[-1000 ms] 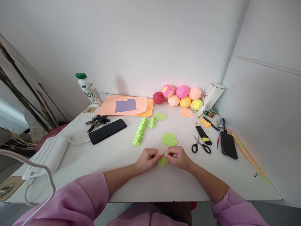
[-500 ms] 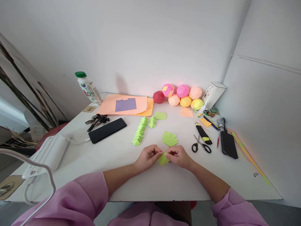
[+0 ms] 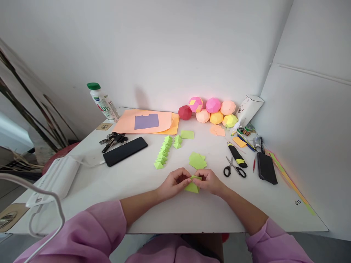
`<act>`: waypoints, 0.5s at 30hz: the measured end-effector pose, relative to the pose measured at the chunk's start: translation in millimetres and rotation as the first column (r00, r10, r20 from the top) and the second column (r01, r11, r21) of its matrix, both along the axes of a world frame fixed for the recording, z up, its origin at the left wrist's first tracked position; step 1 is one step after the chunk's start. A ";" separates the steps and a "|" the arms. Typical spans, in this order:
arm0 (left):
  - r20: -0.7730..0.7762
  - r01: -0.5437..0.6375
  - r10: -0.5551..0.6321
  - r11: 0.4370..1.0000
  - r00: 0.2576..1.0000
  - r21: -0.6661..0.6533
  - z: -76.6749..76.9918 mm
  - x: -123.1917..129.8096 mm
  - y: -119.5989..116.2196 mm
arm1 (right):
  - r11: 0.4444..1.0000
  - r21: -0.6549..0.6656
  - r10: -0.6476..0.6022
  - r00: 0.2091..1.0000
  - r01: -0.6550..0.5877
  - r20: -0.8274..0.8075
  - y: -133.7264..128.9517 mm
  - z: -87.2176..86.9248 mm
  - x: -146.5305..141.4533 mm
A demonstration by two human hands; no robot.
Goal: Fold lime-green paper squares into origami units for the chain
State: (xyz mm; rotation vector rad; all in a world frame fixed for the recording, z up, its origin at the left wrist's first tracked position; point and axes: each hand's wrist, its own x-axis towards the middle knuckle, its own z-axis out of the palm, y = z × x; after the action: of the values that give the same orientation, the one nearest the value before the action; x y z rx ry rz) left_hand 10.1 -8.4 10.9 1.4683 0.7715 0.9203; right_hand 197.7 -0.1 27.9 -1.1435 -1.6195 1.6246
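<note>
Between my hands, near the front of the white table, is a partly folded piece of lime-green paper (image 3: 193, 187). My left hand (image 3: 175, 183) pinches its upper left side with thumb and fingers. On the other side, my right hand (image 3: 208, 181) grips the paper's upper right, with the thumb in front. The fingers cover part of its top edge. Just beyond my hands lies a small pile of flat green paper pieces (image 3: 197, 160). Farther left stand a long row of folded green paper units (image 3: 163, 151) and a shorter row (image 3: 177, 141), with a green sheet (image 3: 187, 134) behind.
Scissors (image 3: 232, 167) and a cutter knife (image 3: 237, 155) lie to the right, near a black phone (image 3: 267, 168). Several faceted paper balls (image 3: 213, 105) sit against the wall. Leftward are a long black device (image 3: 125, 151), keys (image 3: 113, 140), orange sheets (image 3: 126, 122) and a bottle (image 3: 104, 104).
The green paper has turned in my fingers, and its top edge now shows folded over toward the right. Both hands have shifted only slightly and still hold it.
</note>
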 end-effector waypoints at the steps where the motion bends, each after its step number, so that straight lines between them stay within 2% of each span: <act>1: 0.031 0.000 0.002 0.999 1.000 -0.034 -1.6 0.5 0.6 | 1.000 -0.002 0.006 1.000 -0.006 0.004 0.1 -0.2 -0.2; 4: 0.117 -0.070 0.083 0.991 0.990 -0.111 -5.5 1.4 3.3 | 1.000 -0.025 0.015 0.999 -0.016 -0.034 0.7 1.7 -1.1; 7: 0.173 -0.133 0.175 0.965 0.969 -0.227 -3.9 0.8 5.8 | 1.000 0.007 -0.002 0.997 0.002 -0.073 2.2 3.1 -1.0; 11: 0.176 -0.056 0.112 0.954 0.978 -0.295 2.4 -0.4 6.1 | 0.995 0.066 -0.067 0.990 0.075 -0.124 4.4 -0.2 0.5; 15: 0.239 -0.025 0.096 0.960 0.966 -0.280 0.7 0.8 5.7 | 0.997 0.065 -0.025 0.993 0.033 -0.117 3.4 -0.6 -0.6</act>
State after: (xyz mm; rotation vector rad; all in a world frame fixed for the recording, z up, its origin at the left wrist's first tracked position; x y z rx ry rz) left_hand 11.0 -2.7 11.6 1.0661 0.7271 0.9807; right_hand 197.1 3.3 27.4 -1.0149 -1.5635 1.5762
